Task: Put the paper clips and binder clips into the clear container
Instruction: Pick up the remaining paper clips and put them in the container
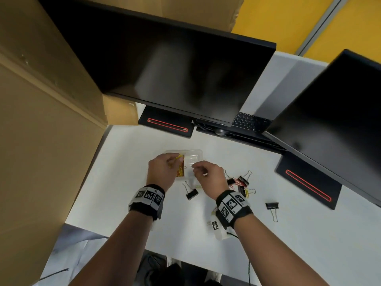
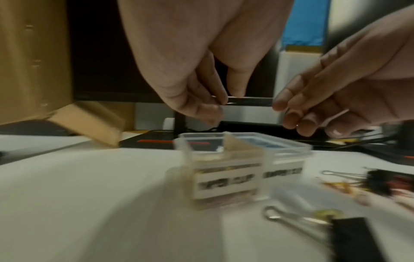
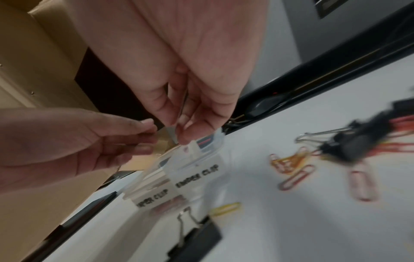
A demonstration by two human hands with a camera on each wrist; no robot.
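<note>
Left hand (image 1: 162,169) pinches yellow paper clips (image 1: 179,157) above the clear container (image 1: 193,156); right hand (image 1: 208,178) has its fingertips pinched, contents unclear. Binder clips (image 1: 243,181) lie on the counter (image 1: 288,234), right of it.

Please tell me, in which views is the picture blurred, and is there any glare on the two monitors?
Head view: mostly sharp; both dark monitors show only faint reflections, no strong glare. Left wrist view: heavy motion blur on the clear container, labels unreadable. Right wrist view: blurred too, worst on the binder clips at right.
</note>
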